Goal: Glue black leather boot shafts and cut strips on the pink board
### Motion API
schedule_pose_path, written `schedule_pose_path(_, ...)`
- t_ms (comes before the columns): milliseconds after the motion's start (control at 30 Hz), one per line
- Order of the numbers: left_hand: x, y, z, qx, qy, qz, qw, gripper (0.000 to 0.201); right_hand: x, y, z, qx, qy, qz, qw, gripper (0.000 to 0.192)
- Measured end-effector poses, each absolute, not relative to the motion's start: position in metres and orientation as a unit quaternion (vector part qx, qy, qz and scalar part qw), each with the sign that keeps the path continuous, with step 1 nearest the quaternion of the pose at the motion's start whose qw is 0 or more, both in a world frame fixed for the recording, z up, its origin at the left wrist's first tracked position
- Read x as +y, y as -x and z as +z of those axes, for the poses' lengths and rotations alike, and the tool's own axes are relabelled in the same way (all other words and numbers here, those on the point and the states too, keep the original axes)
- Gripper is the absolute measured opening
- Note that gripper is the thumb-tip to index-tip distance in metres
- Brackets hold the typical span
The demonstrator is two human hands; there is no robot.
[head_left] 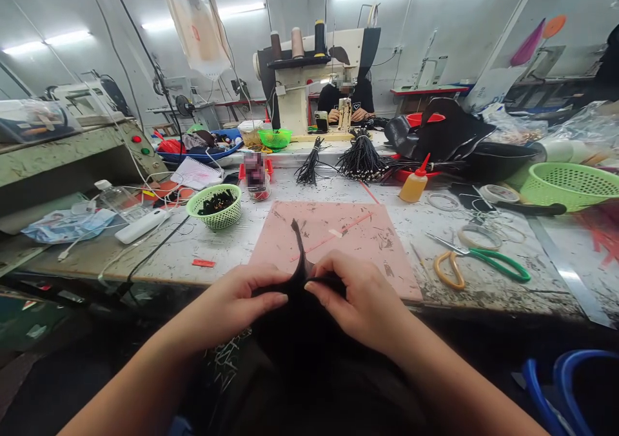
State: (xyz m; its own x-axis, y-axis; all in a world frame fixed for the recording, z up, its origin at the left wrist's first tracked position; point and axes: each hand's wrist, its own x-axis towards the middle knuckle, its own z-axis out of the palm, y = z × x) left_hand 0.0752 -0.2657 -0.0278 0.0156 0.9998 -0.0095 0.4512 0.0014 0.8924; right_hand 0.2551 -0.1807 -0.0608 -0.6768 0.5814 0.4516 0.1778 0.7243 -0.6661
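Both hands pinch a black, leather-like piece (301,271) at the table's front edge. My left hand (246,297) grips its left side between thumb and fingers. On the other side my right hand (355,291) pinches it, thumb and forefinger close to the middle. A narrow strip of the piece sticks up between the hands and leans over a pink cutting mat (333,233). Below the hands the black material merges with dark clothing, so its full shape is hidden.
Scissors (476,255) with orange and green handles lie right of the mat, near a glue bottle (414,181). A green basket (214,207) of small black parts stands left. Behind are bundles of black cords (362,155), a sewing machine (309,81) and a seated person (345,100).
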Motion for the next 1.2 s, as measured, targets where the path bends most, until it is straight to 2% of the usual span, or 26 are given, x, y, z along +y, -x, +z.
schedule_pose_path(167,-0.264,-0.076,-0.027,0.589,-0.616,0.346,0.391,0.016,-0.180,-0.255,-0.061,-0.864,0.229,0.289,0.342,0.007)
schedule_pose_path(367,-0.262,-0.074,-0.026,0.576,-0.637,0.331,0.392,0.018,-0.181,-0.254,-0.061,-0.873,0.227,0.258,0.347,0.007)
schedule_pose_path(467,-0.260,-0.077,-0.019,0.589,-0.668,0.289,0.351,0.018,-0.187,-0.251,-0.061,-0.874,0.225,0.241,0.358,0.005)
schedule_pose_path(600,-0.257,-0.081,-0.009,0.600,-0.701,0.257,0.287,0.005,-0.192,-0.251,-0.058,-0.863,0.210,0.246,0.388,0.003)
schedule_pose_path(900,-0.257,-0.082,-0.013,0.578,-0.624,0.331,0.409,0.015,-0.184,-0.256,-0.059,-0.836,0.200,0.282,0.427,0.005)
schedule_pose_path(1200,-0.257,-0.081,-0.015,0.570,-0.633,0.321,0.414,0.020,-0.186,-0.254,-0.058,-0.825,0.221,0.300,0.425,0.006)
